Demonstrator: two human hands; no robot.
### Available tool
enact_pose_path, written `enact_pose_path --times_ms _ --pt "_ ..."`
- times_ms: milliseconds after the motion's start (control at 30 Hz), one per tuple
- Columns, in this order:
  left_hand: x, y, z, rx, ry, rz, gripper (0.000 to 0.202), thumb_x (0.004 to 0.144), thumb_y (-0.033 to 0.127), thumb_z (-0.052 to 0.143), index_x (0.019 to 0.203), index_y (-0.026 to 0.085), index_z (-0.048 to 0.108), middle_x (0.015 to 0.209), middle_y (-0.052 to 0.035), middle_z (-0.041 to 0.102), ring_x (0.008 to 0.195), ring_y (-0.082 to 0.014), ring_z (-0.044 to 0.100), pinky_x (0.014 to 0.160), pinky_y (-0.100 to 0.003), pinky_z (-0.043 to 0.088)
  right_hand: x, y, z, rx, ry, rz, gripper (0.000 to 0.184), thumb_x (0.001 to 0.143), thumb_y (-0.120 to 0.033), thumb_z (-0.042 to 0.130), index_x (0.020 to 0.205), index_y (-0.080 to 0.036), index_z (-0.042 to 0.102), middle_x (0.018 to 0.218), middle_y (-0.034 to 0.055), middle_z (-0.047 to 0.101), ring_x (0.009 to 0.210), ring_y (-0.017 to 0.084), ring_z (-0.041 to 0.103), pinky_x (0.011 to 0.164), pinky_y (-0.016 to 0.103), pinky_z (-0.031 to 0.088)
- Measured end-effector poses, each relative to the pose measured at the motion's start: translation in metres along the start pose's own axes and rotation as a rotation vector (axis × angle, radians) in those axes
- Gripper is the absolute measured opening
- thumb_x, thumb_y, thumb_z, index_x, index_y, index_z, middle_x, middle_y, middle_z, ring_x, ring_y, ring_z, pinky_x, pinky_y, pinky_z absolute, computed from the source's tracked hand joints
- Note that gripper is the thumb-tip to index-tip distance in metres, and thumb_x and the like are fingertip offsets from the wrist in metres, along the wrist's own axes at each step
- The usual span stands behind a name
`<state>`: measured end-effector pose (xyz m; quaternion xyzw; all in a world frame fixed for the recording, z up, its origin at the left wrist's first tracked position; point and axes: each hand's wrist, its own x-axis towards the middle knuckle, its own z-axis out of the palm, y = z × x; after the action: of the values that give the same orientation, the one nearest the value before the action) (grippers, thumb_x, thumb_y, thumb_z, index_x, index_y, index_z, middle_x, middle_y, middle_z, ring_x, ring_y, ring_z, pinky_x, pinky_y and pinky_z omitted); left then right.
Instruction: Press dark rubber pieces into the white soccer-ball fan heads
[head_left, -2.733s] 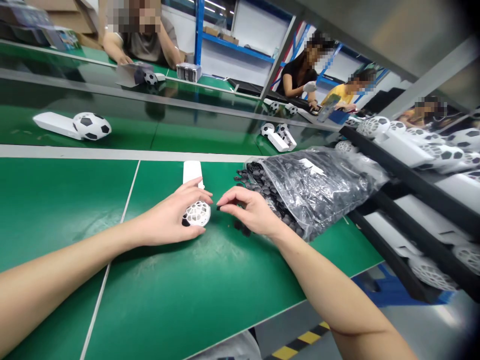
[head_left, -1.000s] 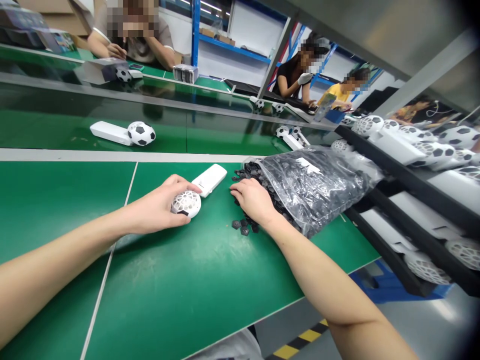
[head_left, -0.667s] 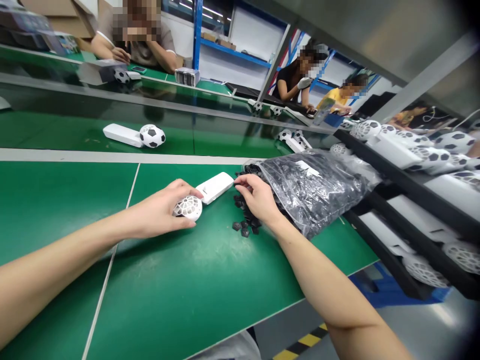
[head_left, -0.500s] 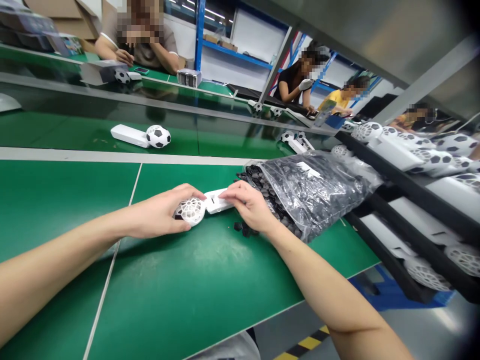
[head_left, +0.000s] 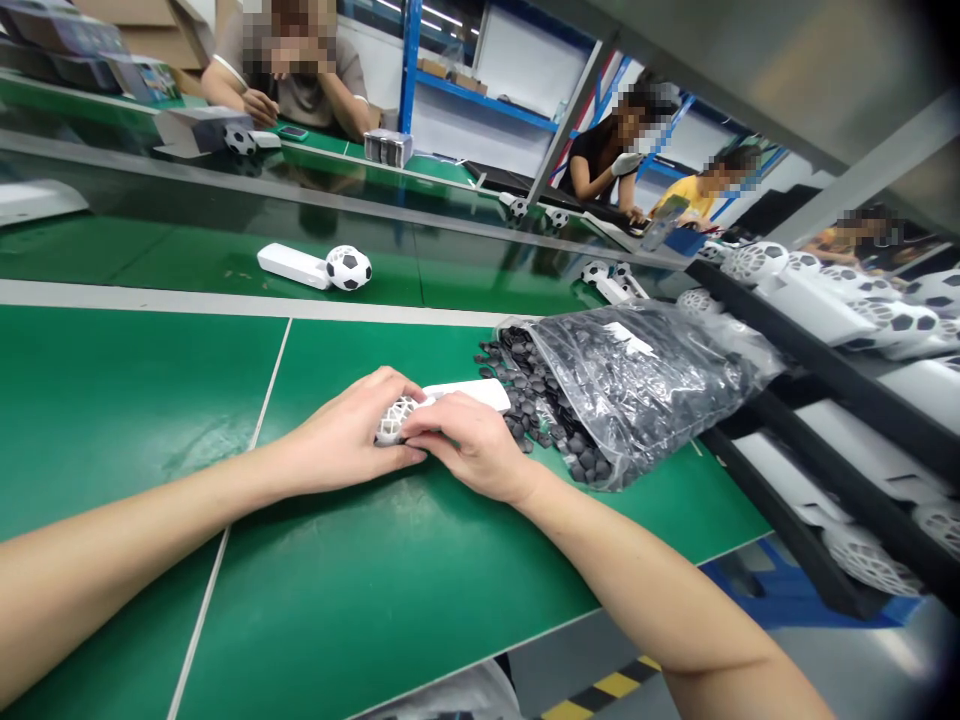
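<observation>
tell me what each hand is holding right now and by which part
The left hand holds the white handled piece by its round lattice head. The right hand is at the same head; whether it pinches anything cannot be told.

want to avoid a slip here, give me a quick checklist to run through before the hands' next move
1. Left hand gripping the lattice head: ok, fingers and thumb curl around it.
2. Right hand at the lattice head: ok, it reaches the side facing it.
3. Anything pinched in that reaching hand: cannot tell, the spot is hidden.
4. Black pieces near at hand: ok, many lie at the mouth of the plastic bag.
5. White handle well away from them: not ok, its end sits close by.
</observation>
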<state>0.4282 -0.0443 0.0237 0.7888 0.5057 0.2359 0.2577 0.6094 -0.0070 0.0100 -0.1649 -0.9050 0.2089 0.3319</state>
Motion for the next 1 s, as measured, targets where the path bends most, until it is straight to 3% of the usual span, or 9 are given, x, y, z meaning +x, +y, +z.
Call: enact_pose_path --times_ms 133,300,600,700,833,1000 --pt "0.0 0.001 0.001 0.008 0.021 0.019 0.032 0.076 0.04 0.055 0.1 0.019 0.05 0.105 -0.0074 0.051 0.098 -0.0256 0.05 0.082 -0.038 0.042 0.001 0.001 0.001 0.075 0.072 0.053 0.008 0.085 -0.022 0.055 0.093 -0.022 0.055 0.087 0.0027 0.062 0.079 0.015 0.058 0.075 0.031 0.048" --pt "0.0 0.002 0.003 0.019 0.049 -0.038 0.04 0.074 0.037 0.056 0.108 0.018 0.047 0.106 -0.007 0.051 0.098 -0.0262 0.05 0.083 -0.038 0.041 0.003 0.008 -0.002 -0.01 0.154 0.154 0.029 0.073 -0.036 0.069 0.093 -0.022 0.053 0.096 0.0048 0.058 0.094 0.02 0.053 0.081 0.035 0.045" --pt "-0.004 0.0 0.011 0.077 0.175 0.027 0.037 0.072 0.024 0.054 0.108 0.019 0.048 0.107 -0.0061 0.052 0.1 -0.0258 0.046 0.086 -0.04 0.039 0.005 0.012 0.003 -0.121 0.14 0.262 0.038 0.072 -0.046 0.067 0.098 -0.022 0.053 0.101 0.0045 0.061 0.095 0.021 0.054 0.083 0.036 0.04" --pt "0.001 -0.001 0.005 -0.205 0.146 -0.14 0.041 0.067 0.029 0.063 0.105 0.019 0.051 0.101 -0.0039 0.055 0.09 -0.023 0.052 0.079 -0.037 0.042 0.004 0.015 -0.003 -0.188 0.11 0.197 0.039 0.076 -0.047 0.064 0.104 -0.022 0.052 0.108 0.0056 0.061 0.101 0.022 0.053 0.089 0.037 0.037" --pt "0.012 -0.009 -0.009 -0.869 0.201 -0.413 0.034 0.065 0.033 0.067 0.094 0.019 0.056 0.082 -0.0006 0.059 0.065 -0.0144 0.056 0.054 -0.025 0.043 0.001 0.026 -0.02 -0.372 0.074 0.146 0.06 0.067 -0.052 0.069 0.114 -0.021 0.049 0.116 0.0092 0.058 0.11 0.028 0.049 0.096 0.043 0.03" --pt "0.019 -0.023 -0.019 -1.254 0.252 -0.624 0.03 0.075 0.046 0.055 0.078 0.016 0.055 0.065 -0.004 0.058 0.053 -0.0177 0.058 0.039 -0.025 0.043 -0.005 0.042 -0.029 -0.438 0.07 0.231 0.056 0.072 -0.028 0.07 0.121 -0.019 0.044 0.115 0.0123 0.055 0.108 0.027 0.05 0.09 0.044 0.039"
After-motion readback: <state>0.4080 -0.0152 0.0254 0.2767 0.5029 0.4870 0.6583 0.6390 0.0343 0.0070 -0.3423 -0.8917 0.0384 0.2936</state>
